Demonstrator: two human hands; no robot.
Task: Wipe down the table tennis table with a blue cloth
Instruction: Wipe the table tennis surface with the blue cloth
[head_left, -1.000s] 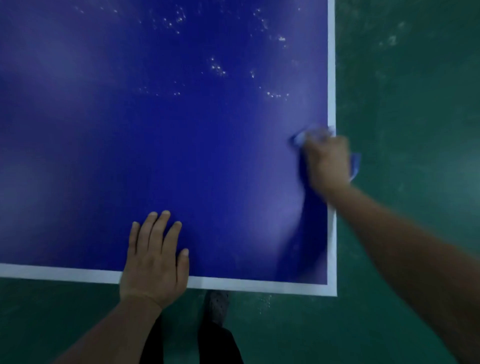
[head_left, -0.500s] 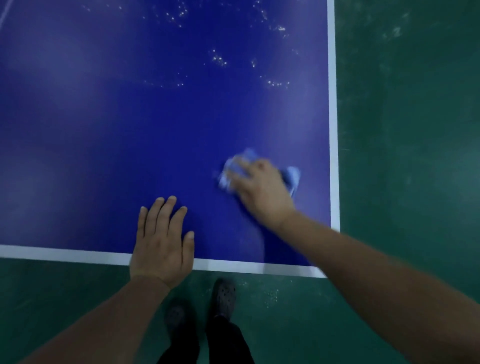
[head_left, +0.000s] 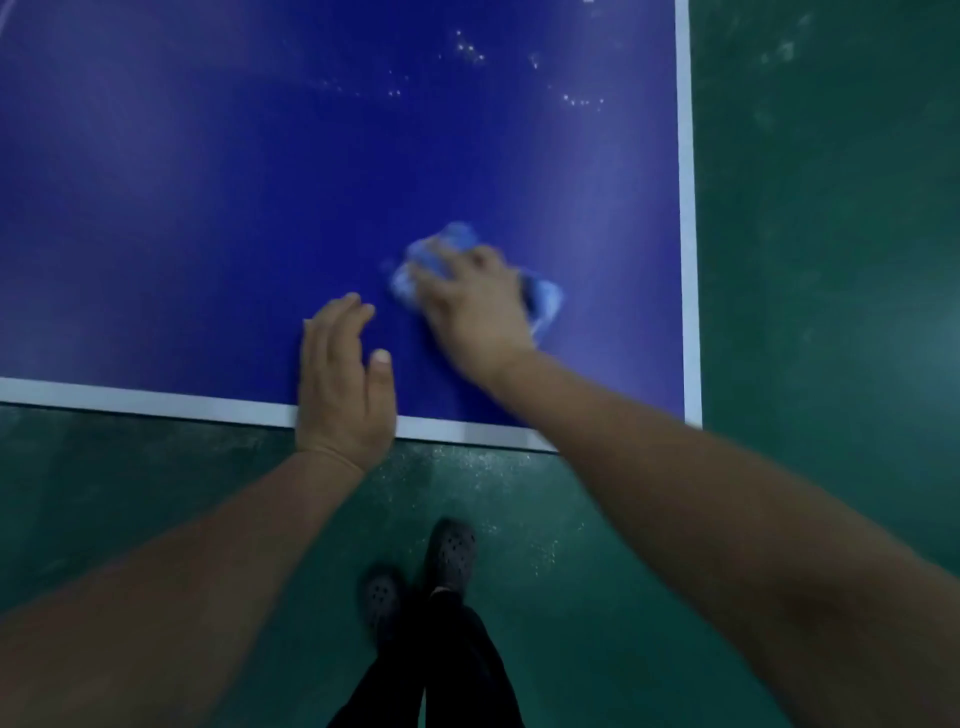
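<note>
Blue cloth (head_left: 543, 301): one, bunched up, pressed onto the blue bench top (head_left: 208, 208) near its right near corner; pale folds are seen past the fingertips and beside the knuckles, the middle is covered by the hand.
Right hand (head_left: 475, 306): laid over the cloth, fingers curled down onto it and pressing it to the surface; blurred, so the exact finger grip cannot be made out.
Left hand (head_left: 340, 384): flat on the bench at the near edge, fingers together, thumb held apart, nothing held; its heel overlaps the white border line (head_left: 156, 402).
Change from earlier: the cloth and right hand are found nearer the middle than one second ago, when they were at the right border; the left hand is now just beside the right hand, and the view has shifted left.
Bench: one, cut off at top and left; two white border lines visible, near and right (head_left: 687, 208); white specks (head_left: 470, 51) scattered at the far side.
Floor (head_left: 831, 260): green, speckled below the near edge.
Shoes (head_left: 451, 553): two, dark and perforated; dark trouser legs (head_left: 457, 670) cut off by the lower frame.
Forearms: two, bare, both cut off.
</note>
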